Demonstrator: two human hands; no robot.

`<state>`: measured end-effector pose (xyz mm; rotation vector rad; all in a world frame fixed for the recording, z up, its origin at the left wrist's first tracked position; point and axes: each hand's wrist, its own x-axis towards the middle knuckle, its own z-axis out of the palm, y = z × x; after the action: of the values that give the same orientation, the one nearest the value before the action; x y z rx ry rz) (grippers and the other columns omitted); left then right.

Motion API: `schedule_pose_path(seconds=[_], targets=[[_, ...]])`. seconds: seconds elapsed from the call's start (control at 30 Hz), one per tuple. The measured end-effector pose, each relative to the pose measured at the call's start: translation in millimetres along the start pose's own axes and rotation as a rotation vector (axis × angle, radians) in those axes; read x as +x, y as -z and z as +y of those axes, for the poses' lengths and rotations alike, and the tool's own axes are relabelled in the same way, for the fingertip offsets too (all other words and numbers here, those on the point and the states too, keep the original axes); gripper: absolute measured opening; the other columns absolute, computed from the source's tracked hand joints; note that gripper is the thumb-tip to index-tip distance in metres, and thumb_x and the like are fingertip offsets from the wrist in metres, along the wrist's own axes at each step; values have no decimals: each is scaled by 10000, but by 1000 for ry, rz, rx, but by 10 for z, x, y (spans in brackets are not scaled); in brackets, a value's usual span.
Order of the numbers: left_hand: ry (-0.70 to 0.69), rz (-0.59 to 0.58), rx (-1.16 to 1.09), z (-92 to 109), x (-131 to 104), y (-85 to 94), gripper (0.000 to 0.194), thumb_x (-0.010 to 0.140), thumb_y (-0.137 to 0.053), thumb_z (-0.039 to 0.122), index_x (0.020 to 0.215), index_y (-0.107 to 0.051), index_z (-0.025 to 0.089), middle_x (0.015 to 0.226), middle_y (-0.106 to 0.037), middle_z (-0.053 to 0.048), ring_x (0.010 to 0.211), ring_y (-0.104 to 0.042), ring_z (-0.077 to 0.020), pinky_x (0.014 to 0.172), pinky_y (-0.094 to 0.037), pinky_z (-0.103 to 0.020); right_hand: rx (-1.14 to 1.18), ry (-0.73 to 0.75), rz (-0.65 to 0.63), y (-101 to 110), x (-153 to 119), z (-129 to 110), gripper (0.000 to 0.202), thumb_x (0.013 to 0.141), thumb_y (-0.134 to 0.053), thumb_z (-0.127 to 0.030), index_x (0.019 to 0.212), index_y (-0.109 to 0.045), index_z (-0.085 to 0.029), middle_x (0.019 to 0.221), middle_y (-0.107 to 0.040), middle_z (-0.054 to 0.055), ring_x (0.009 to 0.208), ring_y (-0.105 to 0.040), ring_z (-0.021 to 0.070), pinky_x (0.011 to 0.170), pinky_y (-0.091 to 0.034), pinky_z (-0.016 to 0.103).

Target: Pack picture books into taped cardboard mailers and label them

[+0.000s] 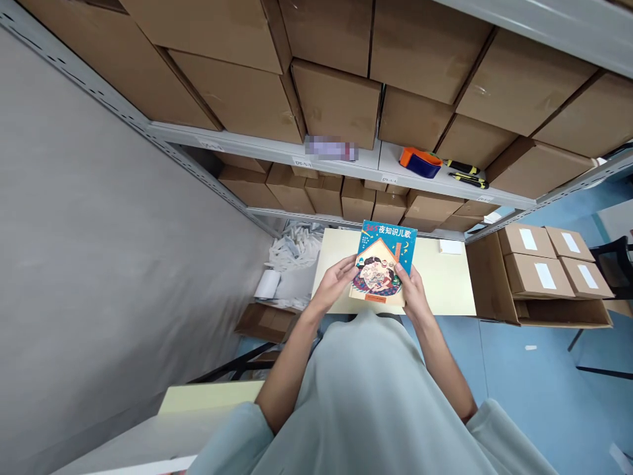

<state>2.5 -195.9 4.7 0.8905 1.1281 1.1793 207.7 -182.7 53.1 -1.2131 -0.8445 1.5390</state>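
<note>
A children's book (380,262) with a blue and cream illustrated cover is held up above the pale yellow table (445,284), its front facing me. My left hand (340,280) grips its left edge, the thumb lying on the cover and the other fingers partly behind it. On the right edge, my right hand (411,287) is closed with its thumb pressed on the cover; the rest of those fingers are hidden behind the book. A small white stack of paper (450,247) lies at the table's back right.
Shelves with cardboard boxes (341,105) rise ahead. An orange and blue tape dispenser (420,162) and black-yellow cutters (467,179) lie on the shelf edge. Boxes with white labels (539,274) stand at right; crumpled white material (295,245) and a white roll (268,284) at left.
</note>
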Motion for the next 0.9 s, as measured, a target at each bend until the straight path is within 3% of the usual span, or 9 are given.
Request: schedule_pose_path(seconds=[0.1, 0.27, 0.37, 0.5, 0.63, 0.7, 0.77, 0.9], targets=[[99, -159, -212, 13, 24, -59, 682, 810, -919, 590, 1298, -742, 148, 1266, -812, -166, 1162, -783, -335, 1022, -634, -431, -1, 5, -27, 25, -53, 40, 583, 826, -872, -644, 1230, -758, -239, 1305, -822, 68, 1200, -775, 344, 1039, -642, 471], [71, -118, -268, 18, -53, -250, 598, 790, -957, 511, 1221, -742, 156, 1153, -840, -122, 1020, -812, -266, 936, -652, -361, -74, 59, -27, 151, -8, 119, 575, 866, -823, -666, 1231, -759, -227, 1302, -820, 90, 1194, -772, 341, 1073, -624, 501], [33, -33, -201, -4, -77, -330, 629, 784, -945, 561, 1205, -720, 153, 1150, -839, -130, 1011, -816, -266, 915, -660, -360, -203, 143, 41, 332, 74, 95, 615, 843, -824, -692, 1218, -761, -208, 1312, -808, 134, 1251, -748, 355, 1134, -584, 545], [-83, 186, 4, -9, -97, -478, 611, 815, -892, 617, 1178, -708, 162, 1138, -846, -132, 1014, -827, -269, 906, -673, -359, -321, 290, 183, 472, 57, 39, 719, 887, -774, -711, 1396, -713, -207, 1554, -666, 177, 1463, -623, 358, 1262, -471, 579], [-177, 285, 168, 31, -186, -710, 533, 892, -833, 549, 1263, -739, 177, 1199, -847, -117, 1063, -832, -279, 982, -679, -408, -315, 241, -22, 243, -165, 77, 828, 913, -766, -698, 1574, -602, -228, 1644, -587, 157, 1490, -604, 359, 1213, -538, 545], [-229, 247, 250, 62, -264, -828, 522, 885, -850, 486, 1316, -756, 206, 1260, -836, -96, 1115, -825, -291, 1036, -671, -439, -328, 251, -61, 84, -267, 100, 860, 905, -796, -662, 1613, -559, -236, 1639, -597, 132, 1488, -604, 339, 1198, -556, 502], [-287, 172, 340, 94, -339, -909, 516, 870, -864, 426, 1346, -771, 249, 1359, -802, -73, 1188, -805, -300, 1094, -652, -456, -358, 265, -5, -2, -311, 91, 776, 900, -811, -636, 1532, -629, -224, 1514, -700, 122, 1375, -682, 323, 1147, -590, 472], [-288, -28, 346, 143, -360, -845, 436, 949, -772, 423, 1351, -781, 254, 1411, -777, -77, 1251, -779, -293, 1105, -650, -452, -293, 254, 174, 117, -257, -30, 546, 906, -774, -662, 1179, -769, -190, 1188, -832, 117, 1108, -775, 309, 1044, -627, 472]])
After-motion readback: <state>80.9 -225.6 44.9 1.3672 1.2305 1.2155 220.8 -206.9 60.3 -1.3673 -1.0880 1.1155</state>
